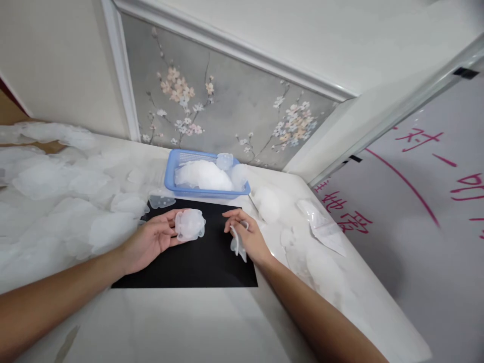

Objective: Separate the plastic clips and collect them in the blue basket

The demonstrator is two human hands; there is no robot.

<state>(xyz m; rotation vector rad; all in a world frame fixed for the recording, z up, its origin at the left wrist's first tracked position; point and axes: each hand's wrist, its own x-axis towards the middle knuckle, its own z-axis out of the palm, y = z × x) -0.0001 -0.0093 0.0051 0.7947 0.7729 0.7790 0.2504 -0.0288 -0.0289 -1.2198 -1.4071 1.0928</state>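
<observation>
My left hand point(153, 241) lies palm up over the left part of a black mat point(196, 264), its fingers curled around a translucent white moulded plastic piece point(189, 225). My right hand point(247, 237) rests on the mat's right edge, fingers pinched on a thin translucent plastic piece point(237, 245) that hangs down from it. The two hands are a short gap apart.
A blue plastic basket point(172, 174) heaped with similar translucent pieces stands just behind the mat. Many more pieces are piled at the left point(56, 186) and scattered at the right point(317, 252) of the white table. A small bag point(319, 222) lies at the right. A wall stands close behind.
</observation>
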